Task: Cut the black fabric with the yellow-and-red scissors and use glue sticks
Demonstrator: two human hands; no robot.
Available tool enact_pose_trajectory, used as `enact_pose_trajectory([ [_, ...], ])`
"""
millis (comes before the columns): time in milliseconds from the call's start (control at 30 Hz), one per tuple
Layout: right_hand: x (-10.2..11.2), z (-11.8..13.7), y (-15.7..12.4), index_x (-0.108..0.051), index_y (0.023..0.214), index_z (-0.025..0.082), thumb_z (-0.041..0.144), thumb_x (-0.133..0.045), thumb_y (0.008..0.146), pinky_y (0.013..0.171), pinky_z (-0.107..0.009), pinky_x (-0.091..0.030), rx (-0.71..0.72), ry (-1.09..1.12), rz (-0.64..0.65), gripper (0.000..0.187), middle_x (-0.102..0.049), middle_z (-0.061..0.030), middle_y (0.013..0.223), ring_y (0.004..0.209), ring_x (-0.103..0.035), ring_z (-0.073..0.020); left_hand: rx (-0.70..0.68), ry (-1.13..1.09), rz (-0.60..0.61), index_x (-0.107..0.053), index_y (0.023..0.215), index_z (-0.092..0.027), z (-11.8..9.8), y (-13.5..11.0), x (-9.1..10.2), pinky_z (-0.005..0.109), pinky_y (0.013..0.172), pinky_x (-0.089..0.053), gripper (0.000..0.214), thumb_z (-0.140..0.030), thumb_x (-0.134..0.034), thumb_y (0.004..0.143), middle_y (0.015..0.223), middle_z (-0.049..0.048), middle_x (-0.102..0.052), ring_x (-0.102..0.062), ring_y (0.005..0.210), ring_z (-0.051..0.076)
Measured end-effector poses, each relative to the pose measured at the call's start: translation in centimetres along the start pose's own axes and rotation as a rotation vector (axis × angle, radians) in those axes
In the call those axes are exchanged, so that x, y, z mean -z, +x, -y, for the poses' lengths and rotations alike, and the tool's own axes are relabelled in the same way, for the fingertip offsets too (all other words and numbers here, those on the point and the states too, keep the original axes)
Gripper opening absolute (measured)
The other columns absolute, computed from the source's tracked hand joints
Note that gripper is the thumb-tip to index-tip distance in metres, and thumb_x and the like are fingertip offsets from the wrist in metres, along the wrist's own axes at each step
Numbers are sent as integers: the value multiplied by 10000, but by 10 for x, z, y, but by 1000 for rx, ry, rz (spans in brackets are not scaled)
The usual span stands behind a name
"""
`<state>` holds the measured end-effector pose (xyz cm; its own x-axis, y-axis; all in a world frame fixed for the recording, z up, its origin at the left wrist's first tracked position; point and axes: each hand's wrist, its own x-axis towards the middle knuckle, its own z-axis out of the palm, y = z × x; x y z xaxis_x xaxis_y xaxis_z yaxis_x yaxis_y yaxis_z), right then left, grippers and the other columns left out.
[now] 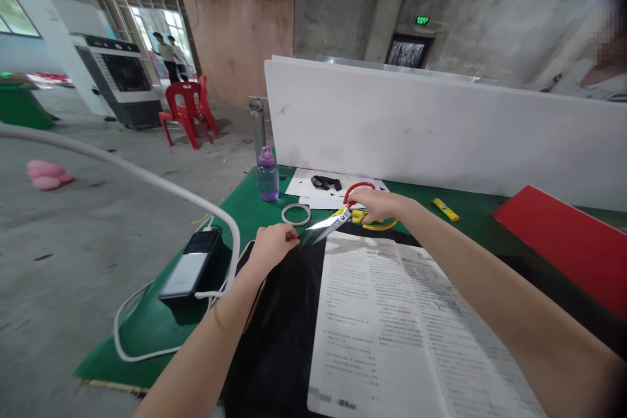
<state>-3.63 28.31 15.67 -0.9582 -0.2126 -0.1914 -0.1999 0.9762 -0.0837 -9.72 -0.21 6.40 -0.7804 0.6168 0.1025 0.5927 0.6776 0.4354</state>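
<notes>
My right hand grips a pair of red-handled scissors, whose blades are parted and point left toward my other hand. My left hand has its fingers pinched at the far left edge of a black sheet; the exact hold is partly hidden. On that sheet lies an opened, printed paper with a fold down its middle. Beneath and beside my right hand is a yellow looped object, partly covered. A pale tape roll rests just beyond the scissor tips.
The green tabletop carries a purple bottle, white paper with black scraps, a yellow tube and a red board. A black device with a white cable stands left. A white panel walls the back.
</notes>
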Motion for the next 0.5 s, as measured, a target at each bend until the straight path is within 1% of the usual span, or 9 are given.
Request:
enact_pose_trajectory([
  [167, 8, 17, 15, -612, 1139, 206, 29, -659, 571, 752, -308, -415, 35, -57, 43, 597, -610, -69, 1135, 1010, -553, -244, -17, -70, -19, -678, 796, -243, -1, 0, 0, 286, 681, -382, 104, -329, -641, 751, 814, 4, -712, -635, 795, 209],
  [300, 11, 31, 28, -623, 1121, 218, 37, -694, 558, 777, -318, -409, 83, -76, 75, 595, -612, -60, 1125, 1011, -552, -248, -29, -124, -56, -691, 784, -238, 0, 2, 1, 295, 679, -379, 103, -327, -659, 741, 787, 13, -708, -621, 749, 210],
  [400, 12, 41, 34, -622, 1123, 248, 49, -718, 553, 794, -312, -406, 130, -33, 86, 611, -595, -39, 1171, 1039, -540, -241, -57, -144, -78, -698, 768, -242, 0, 2, 2, 290, 672, -377, 91, -324, -664, 745, 762, 7, -706, -611, 712, 197],
  [500, 17, 57, 36, -637, 1099, 263, 51, -739, 544, 783, -304, -404, 152, 1, 100, 603, -601, -30, 1163, 1028, -544, -233, -80, -136, -99, -699, 755, -241, 0, 2, 3, 278, 656, -370, 85, -320, -668, 746, 736, 5, -701, -603, 683, 184],
])
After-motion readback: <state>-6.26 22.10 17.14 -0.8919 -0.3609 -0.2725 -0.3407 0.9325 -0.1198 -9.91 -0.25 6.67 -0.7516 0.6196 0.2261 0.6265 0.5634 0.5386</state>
